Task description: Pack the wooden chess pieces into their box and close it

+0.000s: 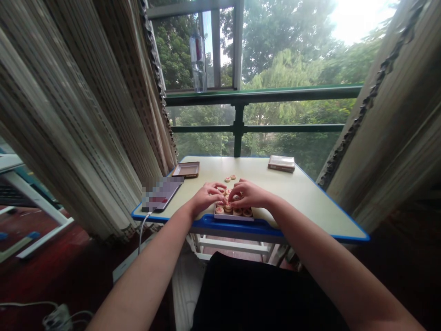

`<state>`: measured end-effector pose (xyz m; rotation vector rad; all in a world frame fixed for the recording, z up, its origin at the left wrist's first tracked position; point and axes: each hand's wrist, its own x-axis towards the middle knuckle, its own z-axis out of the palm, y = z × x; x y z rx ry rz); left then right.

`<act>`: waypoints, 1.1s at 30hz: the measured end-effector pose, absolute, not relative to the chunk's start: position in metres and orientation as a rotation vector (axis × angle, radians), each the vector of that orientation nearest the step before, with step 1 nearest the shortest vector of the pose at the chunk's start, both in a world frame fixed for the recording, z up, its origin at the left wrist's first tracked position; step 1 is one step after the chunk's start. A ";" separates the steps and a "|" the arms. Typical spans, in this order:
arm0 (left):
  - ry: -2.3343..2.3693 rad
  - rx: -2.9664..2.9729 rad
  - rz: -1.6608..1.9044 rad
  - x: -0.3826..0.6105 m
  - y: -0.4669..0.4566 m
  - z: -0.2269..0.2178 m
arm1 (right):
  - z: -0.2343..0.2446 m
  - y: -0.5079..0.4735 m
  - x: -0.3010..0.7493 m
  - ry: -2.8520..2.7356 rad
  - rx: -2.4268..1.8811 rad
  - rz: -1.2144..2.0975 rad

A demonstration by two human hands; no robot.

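Note:
A shallow open box [235, 217] at the table's near edge holds round wooden Chinese chess pieces [247, 212] with red markings, some stacked on others. My left hand [208, 197] reaches over its left side. The fingers there are bent and apart, with pieces visible between thumb and forefinger. From the right comes my right hand [248, 194], its fingertips drawn together around a piece among the others; the grip itself is partly hidden. Two loose Chinese chess pieces [228, 179] lie on the table just beyond the box.
The pale table [303, 202] has a blue rim. A brown open box lid [186, 169] lies at back left, a tablet-like device [172, 194] with a white cable [141, 233] at left. A flat case [281, 163] sits at back right. Curtains [113, 115] flank the railing [262, 95].

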<state>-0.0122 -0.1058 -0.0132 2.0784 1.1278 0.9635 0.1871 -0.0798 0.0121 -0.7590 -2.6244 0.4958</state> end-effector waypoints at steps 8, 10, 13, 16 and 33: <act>1.113 2.059 0.992 -0.013 -0.103 -0.017 | 0.013 -0.087 0.182 -2.596 -0.744 0.460; 1.087 2.050 1.003 -0.013 -0.102 -0.018 | 0.012 -0.091 0.179 -2.590 -0.740 0.413; 1.074 2.036 1.011 -0.013 -0.102 -0.017 | 0.011 -0.095 0.174 -2.602 -0.748 0.352; 1.087 1.996 1.049 -0.013 -0.101 -0.016 | 0.011 -0.097 0.171 -2.623 -0.750 0.315; 1.158 1.874 1.238 -0.011 -0.095 -0.019 | 0.024 -0.099 0.158 -2.766 -0.916 0.275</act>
